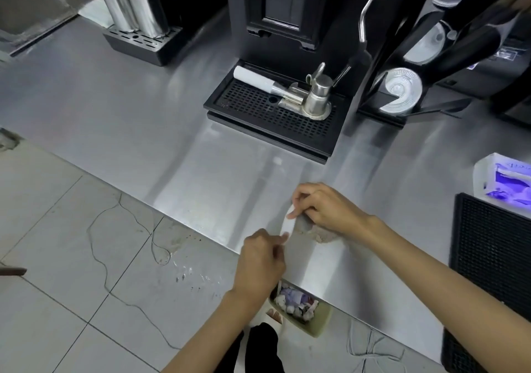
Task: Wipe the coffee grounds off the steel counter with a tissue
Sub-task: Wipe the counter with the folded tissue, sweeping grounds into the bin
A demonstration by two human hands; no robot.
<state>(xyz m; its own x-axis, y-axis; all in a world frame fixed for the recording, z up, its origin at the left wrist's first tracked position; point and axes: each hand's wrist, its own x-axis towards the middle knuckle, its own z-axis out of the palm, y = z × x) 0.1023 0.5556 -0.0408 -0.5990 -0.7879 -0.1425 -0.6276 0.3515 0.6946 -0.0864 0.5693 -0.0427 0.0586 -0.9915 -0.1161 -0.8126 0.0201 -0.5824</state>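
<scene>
- Right now your left hand [260,260] and right hand [324,208] both pinch a white tissue [288,223] near the steel counter [143,114] edge.
- Brownish grounds smear [319,233] sits just under your R hand, touching the tissue.
- Waste bin [316,323] below the edge, full of scraps.

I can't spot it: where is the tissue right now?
The tissue is stretched between both hands, right hand and left hand, at the steel counter's near edge, above the waste bin.

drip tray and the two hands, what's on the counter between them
In the head view, nothing: only bare steel counter runs from the drip tray to the left hand and right hand holding the tissue.
</scene>
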